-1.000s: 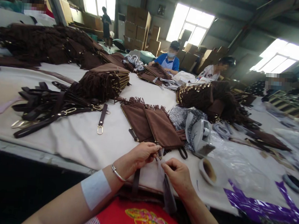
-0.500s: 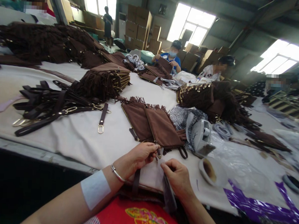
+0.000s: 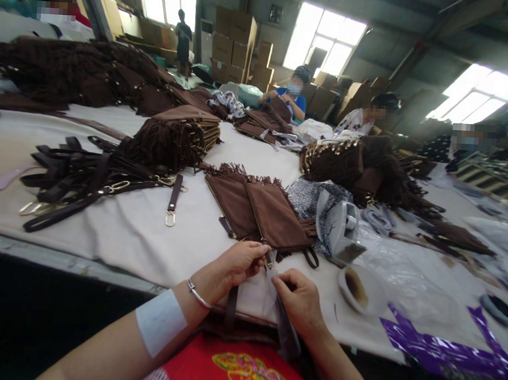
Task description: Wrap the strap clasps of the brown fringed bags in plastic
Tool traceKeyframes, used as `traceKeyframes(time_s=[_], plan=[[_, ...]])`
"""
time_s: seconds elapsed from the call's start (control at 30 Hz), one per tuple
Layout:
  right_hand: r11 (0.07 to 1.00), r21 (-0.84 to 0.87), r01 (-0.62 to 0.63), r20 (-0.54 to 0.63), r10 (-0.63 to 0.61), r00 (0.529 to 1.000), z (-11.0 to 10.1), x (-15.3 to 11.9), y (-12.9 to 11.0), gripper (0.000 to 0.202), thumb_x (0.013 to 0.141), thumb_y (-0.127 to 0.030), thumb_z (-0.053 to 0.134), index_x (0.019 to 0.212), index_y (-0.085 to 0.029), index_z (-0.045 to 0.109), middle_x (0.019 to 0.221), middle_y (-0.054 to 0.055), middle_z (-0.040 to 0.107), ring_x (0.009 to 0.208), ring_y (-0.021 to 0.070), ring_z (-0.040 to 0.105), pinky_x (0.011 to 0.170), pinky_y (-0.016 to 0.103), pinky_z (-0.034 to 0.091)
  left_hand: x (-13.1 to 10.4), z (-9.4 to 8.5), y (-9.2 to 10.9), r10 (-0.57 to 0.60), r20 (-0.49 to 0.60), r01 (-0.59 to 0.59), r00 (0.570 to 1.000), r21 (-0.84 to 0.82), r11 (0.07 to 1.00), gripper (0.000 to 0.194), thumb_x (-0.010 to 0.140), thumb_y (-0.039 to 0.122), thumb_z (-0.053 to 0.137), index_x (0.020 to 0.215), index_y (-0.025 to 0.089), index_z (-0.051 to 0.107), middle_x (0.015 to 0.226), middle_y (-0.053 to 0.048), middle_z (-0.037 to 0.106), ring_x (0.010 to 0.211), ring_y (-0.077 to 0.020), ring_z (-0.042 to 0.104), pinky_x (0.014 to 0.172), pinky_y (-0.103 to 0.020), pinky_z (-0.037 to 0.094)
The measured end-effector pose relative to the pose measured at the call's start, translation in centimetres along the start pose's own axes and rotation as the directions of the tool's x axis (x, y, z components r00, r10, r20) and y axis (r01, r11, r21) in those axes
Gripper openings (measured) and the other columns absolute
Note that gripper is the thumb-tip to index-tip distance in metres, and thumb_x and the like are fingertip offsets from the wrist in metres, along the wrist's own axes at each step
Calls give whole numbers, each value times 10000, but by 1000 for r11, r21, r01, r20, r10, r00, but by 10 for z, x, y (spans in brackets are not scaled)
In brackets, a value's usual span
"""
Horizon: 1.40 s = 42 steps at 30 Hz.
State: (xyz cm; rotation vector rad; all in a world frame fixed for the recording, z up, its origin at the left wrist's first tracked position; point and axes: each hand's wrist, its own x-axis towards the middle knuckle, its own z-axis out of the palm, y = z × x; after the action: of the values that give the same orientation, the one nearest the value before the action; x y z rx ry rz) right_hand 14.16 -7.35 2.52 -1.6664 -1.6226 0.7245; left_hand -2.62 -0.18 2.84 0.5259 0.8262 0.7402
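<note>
1. At the far left of the counter [image 3: 135,228], a large heap of fringed brown pieces [image 3: 84,76] is piled; nearer, a pink strip [image 3: 5,179] is laid at the left edge.
2. Beside it, dark straps [image 3: 87,174] with gold-coloured clasps are heaped in a tangle. One short strap [image 3: 175,196] is laid just to their right, its clasp pointed toward the near edge.
3. Behind the straps, fringed brown pouches [image 3: 177,134] are stacked, with their fringe hung toward the near side.
4. By the left hand [image 3: 241,264], a small metal clasp [image 3: 269,262] is held at the near end of the front pouch, its fingers pinched together at the tips. A bracelet [image 3: 198,294] and a white patch [image 3: 160,322] are worn on that arm.
5. Two flat brown pouches, the rear pouch [image 3: 227,203] and the front pouch [image 3: 276,217], are laid overlapped just beyond the hands.
6. By the right hand [image 3: 301,299], a translucent strip [image 3: 271,285] is pinched between thumb and fingers, just below the clasp.
7. To the right, a tape dispenser [image 3: 341,227] is set against patterned material [image 3: 306,194]; nearer, a roll [image 3: 356,289] is placed beside clear plastic [image 3: 420,280].
8. At the near right, purple plastic [image 3: 446,351] is draped along the edge.
</note>
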Motion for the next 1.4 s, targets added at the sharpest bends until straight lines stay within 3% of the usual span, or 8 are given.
traceKeyframes(time_s=[0.4, 0.8, 1.13, 1.4], plan=[[997, 64, -50, 1, 50, 999, 0, 0, -5, 272, 778, -404, 647, 610, -191, 628, 600, 4, 580, 595, 161, 517, 580, 258, 408, 3, -2, -3, 3, -5, -3, 1000, 4, 1000, 211, 710, 294, 750, 731, 143, 603, 573, 35, 535, 480, -53, 455, 475, -174, 311], [936, 235, -262, 124, 239, 963, 5, 2, -4, 343, 735, -488, 662, 641, -159, 672, 558, -3, 577, 543, 143, 477, 510, 246, 347, 10, -6, -13, 36, -20, -35, 999, 67, 997, 265, 680, 340, 767, 720, 151, 585, 573, 48, 514, 470, -49, 435, 445, -182, 272], [914, 288, -287, 133, 259, 957, 20, 29, 3, 386, 720, -501, 647, 558, -152, 613, 481, -41, 465, 483, 108, 393, 453, 227, 285, 4, -2, -7, 0, -69, 10, 998, 140, 990, 230, 696, 280, 719, 639, 168, 526, 470, 81, 392, 387, -44, 309, 392, -199, 171], [899, 296, -321, 79, 312, 947, 34, 51, -3, 348, 697, -478, 626, 579, -151, 605, 476, -38, 468, 480, 113, 397, 430, 224, 282, -7, 3, -7, -76, -146, 97, 986, 147, 984, 236, 759, 279, 624, 633, 177, 453, 510, 78, 390, 391, -35, 289, 407, -175, 198]])
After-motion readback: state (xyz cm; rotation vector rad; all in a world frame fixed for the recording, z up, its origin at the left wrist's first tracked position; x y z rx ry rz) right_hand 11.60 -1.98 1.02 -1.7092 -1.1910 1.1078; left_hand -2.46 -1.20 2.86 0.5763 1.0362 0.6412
